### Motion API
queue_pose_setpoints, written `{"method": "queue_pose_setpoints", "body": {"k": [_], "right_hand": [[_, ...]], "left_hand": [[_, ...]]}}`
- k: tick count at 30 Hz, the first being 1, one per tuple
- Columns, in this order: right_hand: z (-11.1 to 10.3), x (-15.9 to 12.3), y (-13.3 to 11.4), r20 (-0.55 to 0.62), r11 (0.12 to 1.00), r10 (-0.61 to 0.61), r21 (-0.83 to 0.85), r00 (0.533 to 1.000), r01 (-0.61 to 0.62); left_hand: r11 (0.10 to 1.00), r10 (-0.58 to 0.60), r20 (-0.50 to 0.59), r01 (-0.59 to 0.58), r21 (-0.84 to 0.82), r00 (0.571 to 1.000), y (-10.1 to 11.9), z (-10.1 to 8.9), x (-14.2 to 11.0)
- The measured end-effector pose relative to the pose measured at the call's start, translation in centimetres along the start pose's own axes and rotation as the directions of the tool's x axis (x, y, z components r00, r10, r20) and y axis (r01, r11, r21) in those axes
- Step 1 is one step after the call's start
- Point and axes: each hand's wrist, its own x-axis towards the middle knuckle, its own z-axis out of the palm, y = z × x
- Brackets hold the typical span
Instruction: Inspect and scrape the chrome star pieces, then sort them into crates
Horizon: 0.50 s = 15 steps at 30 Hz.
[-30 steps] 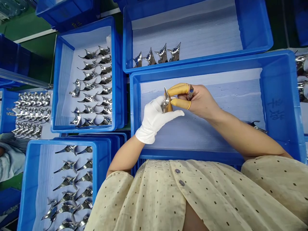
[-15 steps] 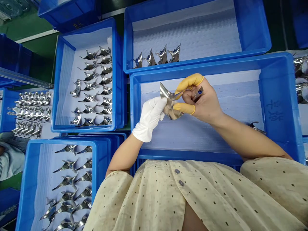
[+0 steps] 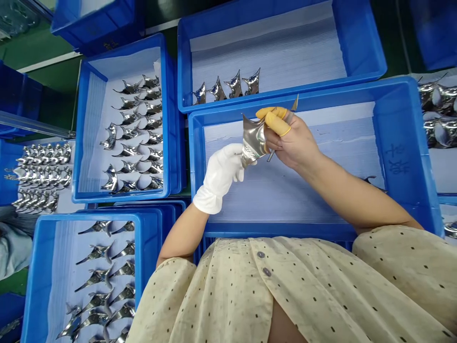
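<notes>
A shiny curved metal part [image 3: 253, 138] with pointed corners is held up over the near blue bin. My left hand [image 3: 222, 174], in a white glove, grips its lower left side. My right hand [image 3: 294, 138] has yellow finger covers on the thumb and a finger, which meet at the part's upper right edge. Tucked through the right hand is a slim tool [image 3: 295, 103]; its pointed end shows above the fingers and a thin end below. Its exact kind is unclear, since the fingers hide its middle.
The near blue bin [image 3: 316, 232] has a paper lining; one dark metal piece [image 3: 371, 182] lies partly behind my right forearm. A far bin [image 3: 285, 90] holds several metal parts. More parts fill the left bin [image 3: 119, 196], lower left bin [image 3: 85, 216] and the right edge.
The metal part has turned to show a broad smooth face. My right hand has rotated, its yellow fingers now together at the upper edge. The view has shifted slightly.
</notes>
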Motion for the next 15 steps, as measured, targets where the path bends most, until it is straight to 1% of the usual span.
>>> {"method": "queue_pose_setpoints", "body": {"k": [2, 4, 6, 7, 8, 10, 13, 15], "right_hand": [[0.0, 0.1, 0.1, -0.031, 0.996, -0.082, -0.034, 0.996, 0.081], [0.0, 0.1, 0.0, -0.064, 0.973, -0.218, -0.091, 0.974, 0.212], [0.1, 0.1, -0.2, -0.058, 0.923, -0.346, -0.197, 0.936, 0.329], [0.1, 0.0, -0.3, -0.044, 0.892, -0.391, -0.263, 0.920, 0.366], [0.1, 0.0, -0.4, -0.032, 0.863, -0.416, -0.330, 0.909, 0.384], [0.1, -0.2, -0.5, -0.031, 0.818, -0.435, -0.430, 0.900, 0.381], [0.4, -0.6, -0.8, -0.064, 0.800, -0.439, -0.482, 0.896, 0.357], [0.7, -0.9, -1.0, -0.058, 0.800, -0.430, -0.487, 0.901, 0.350]], "left_hand": [[0.985, 0.006, -0.050, 0.003, 0.174, 0.999, -0.2, -0.2, 0.0], [0.951, 0.017, -0.087, 0.011, 0.310, 0.996, -0.3, -0.2, 0.0], [0.934, 0.002, -0.086, 0.029, 0.357, 0.996, -0.4, -0.1, 0.1], [0.933, -0.015, -0.075, 0.041, 0.358, 0.997, -0.4, 0.0, 0.2], [0.934, -0.034, -0.064, 0.054, 0.352, 0.997, -0.4, 0.1, 0.3], [0.940, -0.072, -0.048, 0.084, 0.332, 0.996, -0.5, 0.3, 0.3], [0.939, -0.086, -0.051, 0.098, 0.330, 0.995, -0.7, 0.3, 0.3], [0.920, -0.044, -0.080, 0.072, 0.385, 0.996, -0.9, 0.3, 0.3]]}}
